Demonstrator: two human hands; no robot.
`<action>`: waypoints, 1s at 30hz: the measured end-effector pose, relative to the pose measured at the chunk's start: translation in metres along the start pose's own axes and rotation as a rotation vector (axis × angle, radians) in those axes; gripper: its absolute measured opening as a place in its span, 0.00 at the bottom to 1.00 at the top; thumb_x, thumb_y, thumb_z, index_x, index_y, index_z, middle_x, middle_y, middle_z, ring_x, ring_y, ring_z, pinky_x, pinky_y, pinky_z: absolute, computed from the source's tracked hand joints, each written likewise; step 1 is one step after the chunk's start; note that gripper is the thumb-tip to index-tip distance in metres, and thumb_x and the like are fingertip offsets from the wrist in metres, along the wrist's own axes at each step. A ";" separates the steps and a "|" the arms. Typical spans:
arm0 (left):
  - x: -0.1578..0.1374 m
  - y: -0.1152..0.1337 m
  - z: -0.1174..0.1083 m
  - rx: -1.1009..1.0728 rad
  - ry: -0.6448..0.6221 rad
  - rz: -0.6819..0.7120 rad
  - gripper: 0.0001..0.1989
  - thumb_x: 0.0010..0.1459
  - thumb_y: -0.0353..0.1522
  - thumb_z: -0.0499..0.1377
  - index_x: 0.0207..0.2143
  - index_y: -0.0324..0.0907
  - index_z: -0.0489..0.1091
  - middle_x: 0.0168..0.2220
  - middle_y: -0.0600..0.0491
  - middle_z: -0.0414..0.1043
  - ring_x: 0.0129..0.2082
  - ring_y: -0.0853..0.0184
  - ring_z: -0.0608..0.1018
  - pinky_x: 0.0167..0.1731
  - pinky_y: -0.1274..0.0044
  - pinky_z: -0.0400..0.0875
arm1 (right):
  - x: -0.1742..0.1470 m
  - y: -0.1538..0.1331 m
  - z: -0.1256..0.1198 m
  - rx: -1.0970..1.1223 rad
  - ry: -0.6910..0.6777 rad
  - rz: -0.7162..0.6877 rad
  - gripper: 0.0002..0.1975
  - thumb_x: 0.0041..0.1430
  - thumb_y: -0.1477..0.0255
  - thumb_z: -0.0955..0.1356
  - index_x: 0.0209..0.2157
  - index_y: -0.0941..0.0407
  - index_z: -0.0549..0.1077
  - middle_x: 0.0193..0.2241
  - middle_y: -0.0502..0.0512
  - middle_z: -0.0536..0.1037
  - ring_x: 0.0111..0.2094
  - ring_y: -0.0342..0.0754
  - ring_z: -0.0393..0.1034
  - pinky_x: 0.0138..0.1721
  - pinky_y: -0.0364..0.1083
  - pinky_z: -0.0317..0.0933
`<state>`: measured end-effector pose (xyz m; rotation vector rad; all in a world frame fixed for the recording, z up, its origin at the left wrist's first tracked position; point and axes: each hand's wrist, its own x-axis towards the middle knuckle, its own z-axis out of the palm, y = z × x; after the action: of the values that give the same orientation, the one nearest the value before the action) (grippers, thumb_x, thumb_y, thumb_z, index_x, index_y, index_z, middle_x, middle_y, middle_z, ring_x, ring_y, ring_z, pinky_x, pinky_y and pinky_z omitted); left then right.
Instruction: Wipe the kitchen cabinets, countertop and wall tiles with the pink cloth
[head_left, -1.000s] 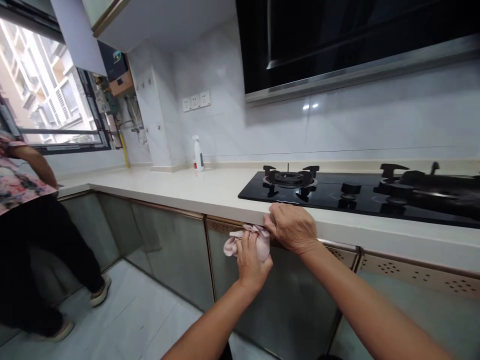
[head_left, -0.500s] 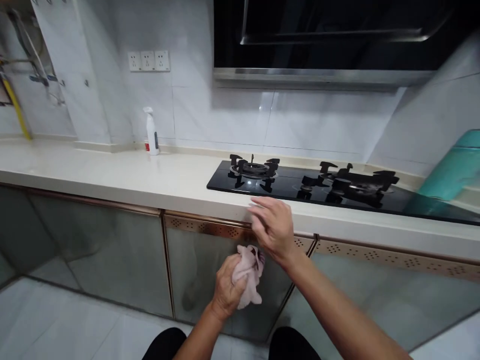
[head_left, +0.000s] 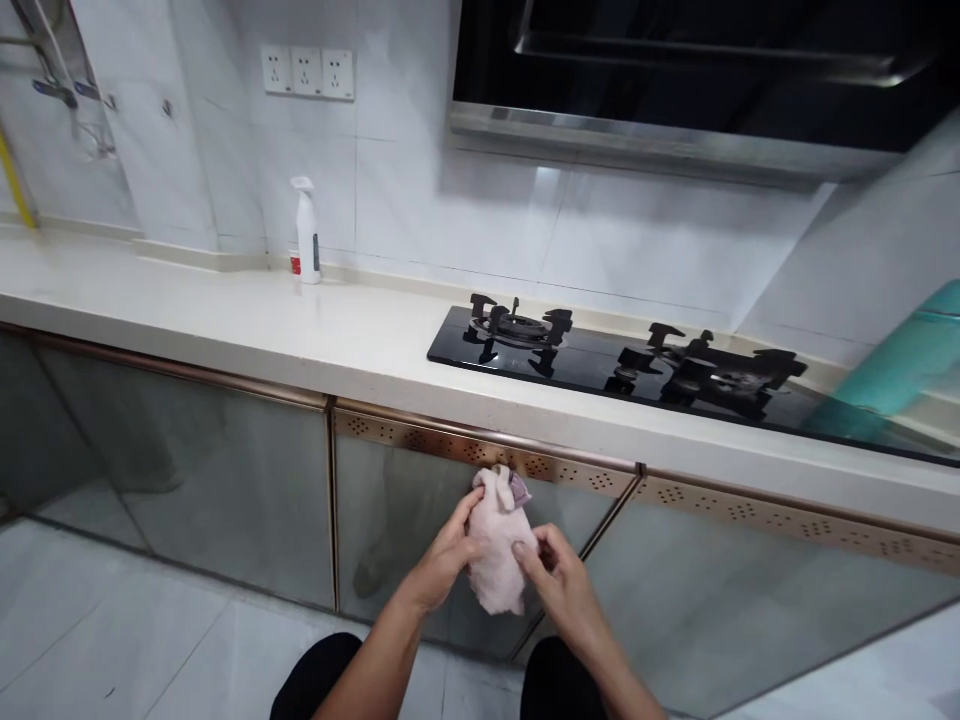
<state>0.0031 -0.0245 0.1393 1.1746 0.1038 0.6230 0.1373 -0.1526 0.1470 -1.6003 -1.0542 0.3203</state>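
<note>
A pale pink cloth point(head_left: 498, 560) hangs bunched between both hands, in front of the frosted cabinet door point(head_left: 409, 500) below the counter. My left hand point(head_left: 444, 555) grips its left edge, thumb on the near face and fingers behind. On the other side, my right hand point(head_left: 556, 575) pinches the cloth's right edge between thumb and fingers. A darker purple-pink fold shows at the top of the cloth. The fingertips behind the cloth are hidden.
Above the hands runs a cream countertop point(head_left: 360, 345) with a black gas stove point(head_left: 585, 370) set in it. A white spray bottle point(head_left: 307, 235) stands by the wall. A teal cylinder point(head_left: 900, 355) leans at the right, and a range hood point(head_left: 675, 130) overhangs the stove.
My right hand has come down from near the counter edge and taken hold of the cloth. The cloth is now spread more between both hands. The view has tilted slightly.
</note>
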 end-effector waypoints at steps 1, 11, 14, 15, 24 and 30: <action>0.000 0.001 -0.003 0.015 -0.077 -0.038 0.48 0.48 0.41 0.70 0.69 0.47 0.54 0.70 0.45 0.55 0.67 0.52 0.63 0.65 0.63 0.57 | 0.001 -0.002 -0.007 -0.033 0.040 -0.012 0.23 0.60 0.49 0.67 0.28 0.55 0.68 0.23 0.48 0.68 0.26 0.45 0.62 0.28 0.44 0.59; -0.001 -0.014 0.023 0.393 -0.066 -0.135 0.48 0.39 0.28 0.70 0.65 0.45 0.60 0.59 0.47 0.70 0.55 0.57 0.74 0.55 0.67 0.69 | -0.002 -0.026 -0.056 -0.345 0.317 -0.087 0.25 0.60 0.45 0.66 0.27 0.54 0.73 0.26 0.52 0.74 0.30 0.48 0.68 0.34 0.45 0.60; 0.003 -0.006 0.016 0.570 0.256 -0.014 0.27 0.46 0.28 0.63 0.52 0.44 0.72 0.47 0.51 0.77 0.43 0.63 0.77 0.44 0.73 0.71 | -0.007 -0.015 -0.076 -0.437 0.245 0.045 0.28 0.56 0.42 0.66 0.25 0.53 0.71 0.20 0.51 0.72 0.23 0.47 0.66 0.27 0.44 0.56; 0.004 -0.004 0.014 0.617 0.334 0.034 0.22 0.46 0.29 0.62 0.47 0.44 0.74 0.44 0.52 0.78 0.41 0.64 0.77 0.43 0.73 0.70 | -0.011 -0.011 -0.079 -0.408 0.201 0.111 0.28 0.56 0.41 0.66 0.25 0.53 0.71 0.18 0.49 0.70 0.20 0.46 0.64 0.25 0.44 0.55; 0.006 -0.034 0.042 0.119 0.294 0.043 0.20 0.48 0.39 0.70 0.41 0.40 0.72 0.30 0.55 0.73 0.30 0.72 0.72 0.33 0.80 0.65 | -0.002 -0.014 -0.073 -0.079 0.766 -0.123 0.25 0.62 0.49 0.66 0.46 0.57 0.70 0.44 0.59 0.76 0.45 0.52 0.71 0.49 0.52 0.65; 0.013 -0.043 0.052 -0.378 0.323 -0.065 0.22 0.45 0.39 0.74 0.40 0.41 0.72 0.30 0.56 0.74 0.31 0.73 0.74 0.36 0.81 0.67 | 0.050 0.013 -0.065 -0.655 0.407 -0.466 0.25 0.67 0.57 0.62 0.57 0.59 0.67 0.50 0.67 0.74 0.54 0.60 0.67 0.57 0.62 0.60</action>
<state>0.0514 -0.0708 0.1257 0.6979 0.2841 0.7352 0.2162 -0.1554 0.1725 -1.8036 -1.2299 -0.7047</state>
